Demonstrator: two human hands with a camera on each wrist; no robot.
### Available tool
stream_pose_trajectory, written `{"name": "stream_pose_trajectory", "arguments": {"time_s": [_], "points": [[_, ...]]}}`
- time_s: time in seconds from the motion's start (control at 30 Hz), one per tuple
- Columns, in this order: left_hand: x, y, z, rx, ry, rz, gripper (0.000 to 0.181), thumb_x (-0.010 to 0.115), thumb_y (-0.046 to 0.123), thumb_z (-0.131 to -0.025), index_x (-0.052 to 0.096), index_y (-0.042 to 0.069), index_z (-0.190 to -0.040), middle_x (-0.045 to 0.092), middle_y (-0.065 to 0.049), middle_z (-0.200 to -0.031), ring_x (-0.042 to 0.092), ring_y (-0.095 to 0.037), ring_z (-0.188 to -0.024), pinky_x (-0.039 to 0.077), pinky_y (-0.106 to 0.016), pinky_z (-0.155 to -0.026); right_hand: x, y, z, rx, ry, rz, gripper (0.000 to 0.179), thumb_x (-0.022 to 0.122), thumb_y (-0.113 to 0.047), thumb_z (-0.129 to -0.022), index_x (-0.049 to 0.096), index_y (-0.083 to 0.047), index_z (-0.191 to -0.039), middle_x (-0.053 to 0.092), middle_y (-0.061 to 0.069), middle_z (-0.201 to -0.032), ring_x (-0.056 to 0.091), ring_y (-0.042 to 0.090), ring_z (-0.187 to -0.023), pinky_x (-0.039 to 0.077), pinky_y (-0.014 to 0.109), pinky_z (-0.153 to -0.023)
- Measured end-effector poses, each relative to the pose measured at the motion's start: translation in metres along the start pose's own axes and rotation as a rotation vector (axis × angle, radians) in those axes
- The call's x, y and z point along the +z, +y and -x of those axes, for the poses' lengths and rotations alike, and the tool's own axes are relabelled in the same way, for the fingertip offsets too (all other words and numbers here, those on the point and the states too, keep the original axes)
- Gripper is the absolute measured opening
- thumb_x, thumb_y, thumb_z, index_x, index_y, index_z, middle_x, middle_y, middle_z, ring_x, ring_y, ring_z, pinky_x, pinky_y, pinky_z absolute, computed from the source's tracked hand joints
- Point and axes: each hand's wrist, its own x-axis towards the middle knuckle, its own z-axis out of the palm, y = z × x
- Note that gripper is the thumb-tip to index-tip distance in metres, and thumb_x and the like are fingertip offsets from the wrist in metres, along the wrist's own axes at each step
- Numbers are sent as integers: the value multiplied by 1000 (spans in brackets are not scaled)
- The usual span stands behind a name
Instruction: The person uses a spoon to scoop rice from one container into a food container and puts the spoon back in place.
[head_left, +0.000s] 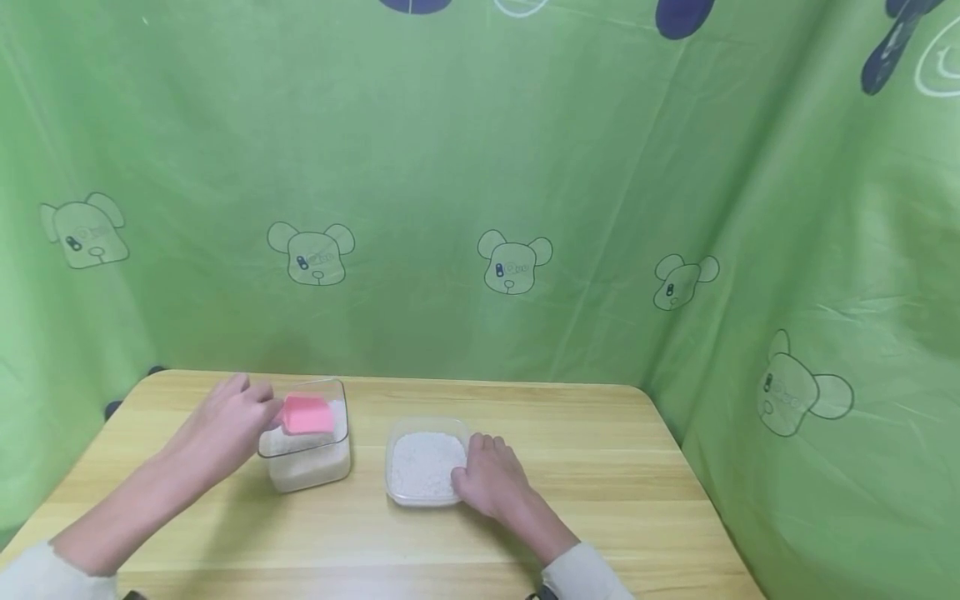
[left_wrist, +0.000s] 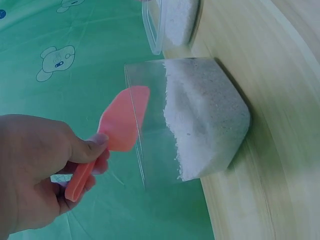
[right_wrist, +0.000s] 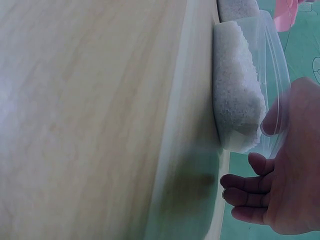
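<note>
My left hand [head_left: 234, 417] grips the handle of a pink scoop [left_wrist: 122, 122] between thumb and fingers. The scoop's blade reaches past the rim of a tall clear container [left_wrist: 155, 172], above the white grainy stuff [left_wrist: 200, 120] that partly fills it. To the right stands a lower, square clear plastic container [head_left: 427, 502] with a white granular heap [right_wrist: 235, 85] inside. At its right side my right hand [head_left: 497, 477] holds the rim, the thumb over the edge and the index finger outside; the other fingers are loosely bent beside it.
Both containers stand on a light wooden table [head_left: 360, 550], with a gap between them. A green curtain [head_left: 420, 167] printed with bear heads hangs behind the table and along its sides.
</note>
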Motion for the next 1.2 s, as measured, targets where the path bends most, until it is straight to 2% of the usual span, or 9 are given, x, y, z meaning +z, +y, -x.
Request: {"name": "stream_pose_trajectory", "arguments": {"time_s": [0.1,0.4,0.53,0.7,1.0,1.2], "points": [[0,-1,1,-11,-42,0,16,90,8,-73,75,9,-78,63,-2,-74,39,-19,-68,33,-29,-61,0,0,0,-4,5,-5,37,54,-29,-86,55,3,-104,51,10,-88,46,25,-81,42,40,-74],[4,-2,1,-16,-113,15,12,88,8,-77,76,11,-76,57,0,-70,39,-18,-68,35,-29,-60,0,1,0,4,0,-6,38,53,-29,-87,55,4,-105,52,10,-89,46,25,-82,42,40,-74],[8,-3,2,-15,-152,12,16,86,1,-76,74,12,-73,55,0,-69,39,-18,-66,35,-29,-61,1,0,0,5,0,-3,38,54,-30,-87,55,4,-105,52,10,-89,46,25,-83,42,41,-74],[15,-3,3,-15,-194,-5,18,88,7,-74,72,13,-71,55,-1,-70,42,-19,-66,38,-32,-60,1,0,0,9,-5,2,40,53,-30,-87,56,4,-107,52,10,-90,47,25,-84,43,41,-76],[17,-1,-4,-6,-236,-20,18,88,4,-74,71,10,-71,57,-3,-70,46,-19,-65,44,-33,-59,1,1,1,5,-4,12,40,51,-30,-88,56,4,-109,53,10,-91,47,25,-85,44,41,-79],[21,0,-8,18,-239,-41,19,87,3,-74,69,9,-71,59,-4,-70,49,-21,-64,47,-33,-57,1,1,0,7,-3,14,42,52,-30,-88,56,5,-110,54,11,-92,48,25,-86,46,43,-80]]}}
